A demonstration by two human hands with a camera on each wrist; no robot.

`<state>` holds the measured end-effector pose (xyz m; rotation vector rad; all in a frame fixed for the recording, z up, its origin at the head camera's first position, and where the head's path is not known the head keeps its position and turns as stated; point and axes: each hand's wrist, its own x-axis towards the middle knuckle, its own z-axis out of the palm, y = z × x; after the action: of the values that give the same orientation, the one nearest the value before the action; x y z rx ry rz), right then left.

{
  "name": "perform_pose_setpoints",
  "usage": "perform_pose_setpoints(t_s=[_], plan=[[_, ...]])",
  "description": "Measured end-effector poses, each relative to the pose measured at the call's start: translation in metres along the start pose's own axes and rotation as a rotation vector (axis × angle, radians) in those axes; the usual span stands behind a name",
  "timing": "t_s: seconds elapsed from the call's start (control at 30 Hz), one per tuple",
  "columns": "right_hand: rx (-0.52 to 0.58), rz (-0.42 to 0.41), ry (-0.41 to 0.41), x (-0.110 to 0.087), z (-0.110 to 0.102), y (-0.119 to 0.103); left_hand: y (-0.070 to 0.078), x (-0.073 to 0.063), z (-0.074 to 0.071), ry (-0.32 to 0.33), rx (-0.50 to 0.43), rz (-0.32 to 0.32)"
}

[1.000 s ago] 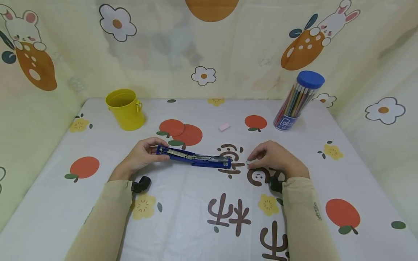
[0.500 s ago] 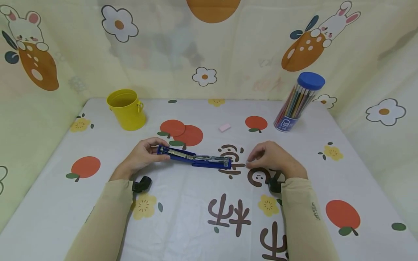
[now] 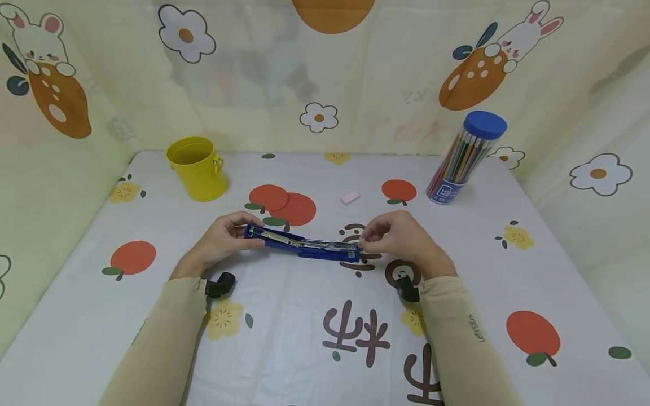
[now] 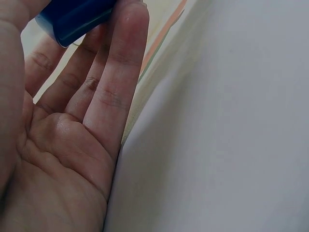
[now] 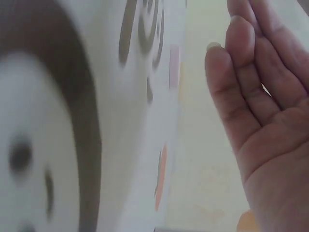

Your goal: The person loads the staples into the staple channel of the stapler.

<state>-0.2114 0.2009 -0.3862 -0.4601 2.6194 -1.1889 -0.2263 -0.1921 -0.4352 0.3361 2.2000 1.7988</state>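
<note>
A long blue stapler (image 3: 304, 246) lies opened out in the head view, its metal staple channel facing up. My left hand (image 3: 231, 234) grips its left end between thumb and fingers; the left wrist view shows the blue end (image 4: 77, 19) at the fingertips. At the stapler's right end is my right hand (image 3: 401, 237), thumb and forefinger pinched together over the tip of the channel. The small grey strip of staples it carries is mostly hidden by those fingertips. In the right wrist view, the other fingers (image 5: 241, 92) extend fairly straight, side by side.
A yellow bucket (image 3: 198, 177) stands at the back left. Toward the back right is a clear jar of pencils (image 3: 454, 163) with a blue lid. A small pink block (image 3: 350, 197) lies behind the stapler on the printed tablecloth (image 3: 284, 327).
My right hand turned the grey staple strip out of sight, then moved left until its fingertips reached the stapler's right end. The left hand and stapler have stayed put.
</note>
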Motion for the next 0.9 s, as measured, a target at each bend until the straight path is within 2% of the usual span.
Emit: perform_pose_setpoints(t_s=[0.13,0.33,0.7,0.9], plan=[[-0.026,-0.014,-0.02,0.004,0.01,-0.012,0.001,0.001,0.0,-0.002,-0.004,0.005],[-0.076,-0.031,-0.031,0.009,0.02,-0.017,0.002,0.001,0.0,-0.007,-0.004,0.014],[-0.093,0.003,-0.061,0.008,0.022,-0.021,0.001,0.0,0.0,-0.019,-0.017,0.022],[-0.105,0.008,-0.075,0.008,0.022,-0.021,0.0,0.0,0.0,-0.004,-0.004,0.008]])
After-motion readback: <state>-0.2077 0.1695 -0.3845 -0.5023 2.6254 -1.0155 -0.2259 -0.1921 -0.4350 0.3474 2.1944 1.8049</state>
